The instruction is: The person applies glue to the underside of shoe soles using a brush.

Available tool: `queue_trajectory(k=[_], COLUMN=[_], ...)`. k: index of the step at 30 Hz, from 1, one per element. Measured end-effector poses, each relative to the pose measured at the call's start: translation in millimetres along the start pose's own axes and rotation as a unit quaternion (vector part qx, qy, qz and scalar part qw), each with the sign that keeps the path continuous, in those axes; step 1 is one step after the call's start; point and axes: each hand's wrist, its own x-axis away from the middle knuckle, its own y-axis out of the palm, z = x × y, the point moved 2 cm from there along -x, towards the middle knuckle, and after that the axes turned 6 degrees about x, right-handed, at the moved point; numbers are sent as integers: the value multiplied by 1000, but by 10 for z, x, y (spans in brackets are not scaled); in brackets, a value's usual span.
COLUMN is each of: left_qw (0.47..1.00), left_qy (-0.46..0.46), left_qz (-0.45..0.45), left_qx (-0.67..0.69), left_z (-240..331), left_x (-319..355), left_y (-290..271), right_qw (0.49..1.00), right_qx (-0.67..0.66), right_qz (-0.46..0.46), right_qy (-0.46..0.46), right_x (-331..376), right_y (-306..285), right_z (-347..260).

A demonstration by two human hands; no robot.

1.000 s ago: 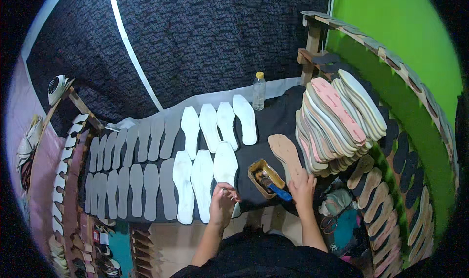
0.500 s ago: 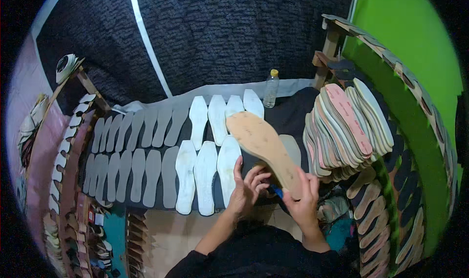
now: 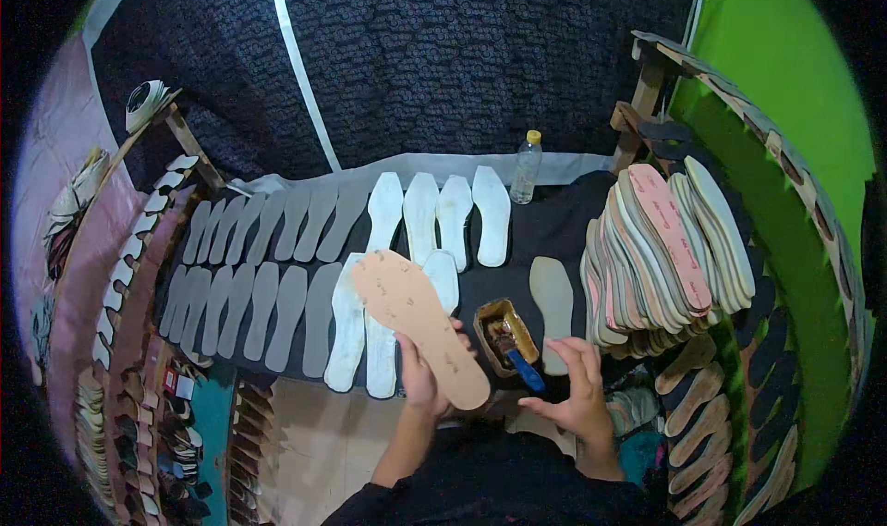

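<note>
Left hand (image 3: 422, 375) grips a tan sole-shaped sheet (image 3: 425, 323); right hand (image 3: 582, 398) (spread open), beside the brown rectangular tub (image 3: 497, 310), could bump its blue-handled brush (image 3: 527, 372) loose.

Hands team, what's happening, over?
Left hand: holding tan insole. Right hand: open, empty, near blue-handled brush. Tan insole partly hides white insoles.

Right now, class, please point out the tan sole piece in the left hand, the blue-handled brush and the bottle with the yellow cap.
Tan sole piece (image 3: 419, 323): head view, middle of its marked face.
Blue-handled brush (image 3: 523, 367): head view, on the handle.
Yellow-capped bottle (image 3: 525, 172): head view, on its clear body.
</note>
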Motion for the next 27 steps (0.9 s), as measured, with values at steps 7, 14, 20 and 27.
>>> queue_trajectory(k=[7, 14, 20, 27], left_qw=[1000, 1000, 997, 996], left_qy=[13, 0, -21, -38], left_qz=[7, 0, -46, -45], left_qx=[6, -25, -52, -65], left_z=[-18, -106, -146, -145], left_x=[55, 74, 123, 135], left_y=[-354, -335, -426, -417], right_qw=[977, 981, 996, 989], right_qx=[-83, -122, -94, -137], right_qz=[-181, -150, -12, 50], right_qy=[70, 24, -7, -34], right_x=[119, 128, 61, 28], right_y=[157, 461, 286, 217], right_z=[415, 448, 408, 405])
